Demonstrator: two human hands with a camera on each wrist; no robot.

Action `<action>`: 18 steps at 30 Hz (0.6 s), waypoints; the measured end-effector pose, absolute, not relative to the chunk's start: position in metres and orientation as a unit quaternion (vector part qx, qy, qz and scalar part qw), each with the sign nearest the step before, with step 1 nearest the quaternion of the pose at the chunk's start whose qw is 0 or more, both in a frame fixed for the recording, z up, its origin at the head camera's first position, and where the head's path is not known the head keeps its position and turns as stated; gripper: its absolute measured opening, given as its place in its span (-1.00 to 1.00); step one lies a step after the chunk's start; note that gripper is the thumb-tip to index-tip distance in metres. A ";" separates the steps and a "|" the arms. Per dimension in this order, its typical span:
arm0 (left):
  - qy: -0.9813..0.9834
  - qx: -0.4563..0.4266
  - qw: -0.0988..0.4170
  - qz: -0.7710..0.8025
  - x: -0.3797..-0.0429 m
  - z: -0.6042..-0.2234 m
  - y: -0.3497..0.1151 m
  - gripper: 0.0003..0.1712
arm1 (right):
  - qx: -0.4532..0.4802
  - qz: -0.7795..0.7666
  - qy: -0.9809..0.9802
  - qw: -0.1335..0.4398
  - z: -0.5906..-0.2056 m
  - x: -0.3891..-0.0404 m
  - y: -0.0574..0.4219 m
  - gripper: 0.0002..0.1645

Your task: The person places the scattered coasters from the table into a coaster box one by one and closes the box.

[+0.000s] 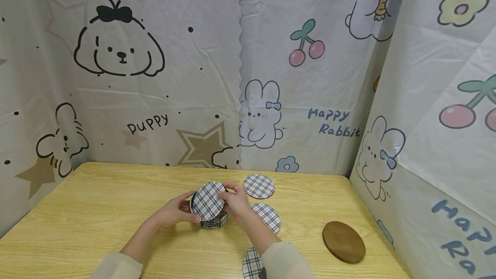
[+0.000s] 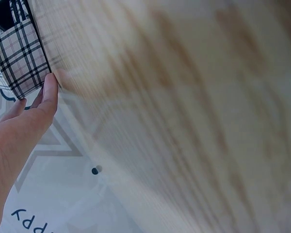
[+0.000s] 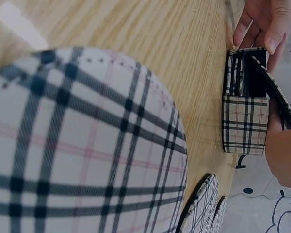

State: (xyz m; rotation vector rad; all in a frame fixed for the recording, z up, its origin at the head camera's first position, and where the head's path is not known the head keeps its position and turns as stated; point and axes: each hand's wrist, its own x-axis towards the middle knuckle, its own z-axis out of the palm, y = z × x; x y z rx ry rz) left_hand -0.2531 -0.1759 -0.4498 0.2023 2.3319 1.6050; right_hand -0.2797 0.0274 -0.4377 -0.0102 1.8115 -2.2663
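Note:
A round plaid coaster is tilted over the mouth of a plaid coaster holder on the table. My right hand pinches the coaster by its right edge. My left hand grips the holder from the left, its thumb near the front. In the right wrist view the holder has an open top with a dark inside, some coasters stand in it along one side, and the held coaster slants at the opening. The left wrist view catches only a corner of the holder against the fingers.
Right of the holder, plaid coasters lie in a column: a far one, a middle one partly behind my right forearm, and a near one partly covered by the sleeve. A brown round wooden disc lies farther right. Printed curtains border the table.

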 end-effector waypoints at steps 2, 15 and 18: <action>0.813 0.070 0.150 0.558 -0.253 -0.450 -0.176 0.13 | -0.004 -0.776 0.619 0.122 -0.438 -0.279 0.027 -0.48; 0.811 0.075 0.146 0.561 -0.254 -0.451 -0.176 0.13 | -0.042 -0.679 0.728 0.091 -0.431 -0.279 0.038 -0.55; 0.813 0.074 0.147 0.559 -0.254 -0.452 -0.176 0.13 | -0.053 -0.658 0.746 0.086 -0.429 -0.278 0.041 -0.57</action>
